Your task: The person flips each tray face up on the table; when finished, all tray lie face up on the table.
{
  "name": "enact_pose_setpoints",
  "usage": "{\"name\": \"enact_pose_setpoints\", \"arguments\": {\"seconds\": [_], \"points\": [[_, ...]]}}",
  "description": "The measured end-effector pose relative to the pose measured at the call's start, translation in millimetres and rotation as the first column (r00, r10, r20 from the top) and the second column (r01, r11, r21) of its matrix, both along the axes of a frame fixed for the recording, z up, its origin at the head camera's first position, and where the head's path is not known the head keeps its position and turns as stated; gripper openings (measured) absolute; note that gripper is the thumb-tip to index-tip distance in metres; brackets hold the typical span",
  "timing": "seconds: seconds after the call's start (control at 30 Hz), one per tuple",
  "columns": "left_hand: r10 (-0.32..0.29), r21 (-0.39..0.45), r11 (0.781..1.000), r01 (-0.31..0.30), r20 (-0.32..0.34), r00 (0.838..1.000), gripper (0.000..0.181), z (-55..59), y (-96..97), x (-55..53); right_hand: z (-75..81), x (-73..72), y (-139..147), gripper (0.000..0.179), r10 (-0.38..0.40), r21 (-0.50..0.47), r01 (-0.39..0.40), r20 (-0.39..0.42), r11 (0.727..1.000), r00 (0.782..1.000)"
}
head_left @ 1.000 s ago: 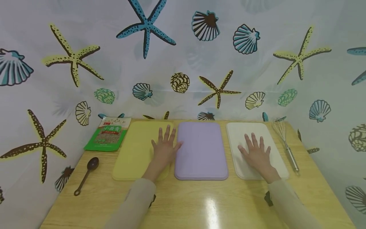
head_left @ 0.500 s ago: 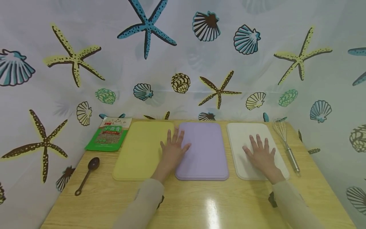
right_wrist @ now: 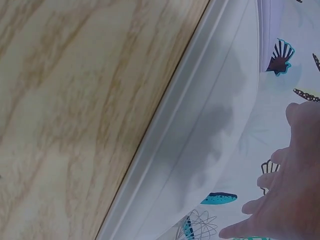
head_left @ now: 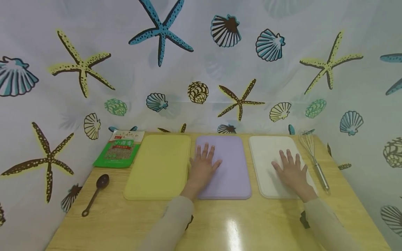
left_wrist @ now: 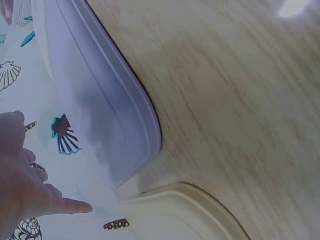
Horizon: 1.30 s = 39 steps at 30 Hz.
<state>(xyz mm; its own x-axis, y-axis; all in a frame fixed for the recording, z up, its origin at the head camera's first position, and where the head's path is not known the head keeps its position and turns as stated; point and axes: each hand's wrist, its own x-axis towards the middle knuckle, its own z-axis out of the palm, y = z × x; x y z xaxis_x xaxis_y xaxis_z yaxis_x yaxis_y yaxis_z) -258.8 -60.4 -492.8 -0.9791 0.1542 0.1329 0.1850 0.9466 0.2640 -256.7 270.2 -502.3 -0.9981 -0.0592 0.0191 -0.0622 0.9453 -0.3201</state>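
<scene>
My left hand (head_left: 202, 169) is over the left part of a purple board (head_left: 230, 174), fingers spread and straight, holding nothing. In the left wrist view that hand (left_wrist: 25, 180) hovers above the purple board (left_wrist: 100, 100), whose surface bears its shadow. My right hand (head_left: 292, 172), also spread, is over a white board (head_left: 263, 157). The right wrist view has the right hand (right_wrist: 285, 190) raised above the white board (right_wrist: 200, 135), with a shadow below it. Left of the purple board lies a yellow board (head_left: 157, 170).
A green seasoning packet (head_left: 119, 150) lies at the back left, with a dark brown spoon (head_left: 98, 188) in front of it. On the right lies a wire whisk (head_left: 315, 158). All rest on a wooden table (head_left: 220, 223), backed by a shell-and-starfish cloth (head_left: 188, 62).
My left hand has moved right, from over the yellow board to over the purple one. My right hand has drifted slightly right and toward me over the white board.
</scene>
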Motion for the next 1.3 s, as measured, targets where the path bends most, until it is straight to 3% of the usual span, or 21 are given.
{"name": "enact_pose_setpoints", "arguments": {"seconds": [0.17,0.57,0.8,1.3], "points": [[-0.017,0.008,1.000,0.016,0.010,1.000,0.066,4.9,19.4,5.9,2.3,-0.2,4.8,0.072,-0.013,0.002,0.013,-0.007,1.000,1.000],[-0.091,0.070,0.994,0.086,0.069,0.993,0.068,0.5,63.7,11.4,-5.0,1.8,20.3,0.075,-0.027,0.005,0.027,0.035,1.000,0.999],[-0.141,0.118,0.984,0.133,0.067,0.988,0.068,-4.5,86.6,13.2,-8.4,2.2,26.6,0.077,-0.033,-0.007,0.033,0.050,0.999,0.998],[-0.234,0.078,0.971,0.226,0.101,0.967,0.071,-5.8,132.0,20.4,-11.2,1.6,38.1,0.080,-0.057,-0.018,0.059,0.098,0.998,0.994]]}}
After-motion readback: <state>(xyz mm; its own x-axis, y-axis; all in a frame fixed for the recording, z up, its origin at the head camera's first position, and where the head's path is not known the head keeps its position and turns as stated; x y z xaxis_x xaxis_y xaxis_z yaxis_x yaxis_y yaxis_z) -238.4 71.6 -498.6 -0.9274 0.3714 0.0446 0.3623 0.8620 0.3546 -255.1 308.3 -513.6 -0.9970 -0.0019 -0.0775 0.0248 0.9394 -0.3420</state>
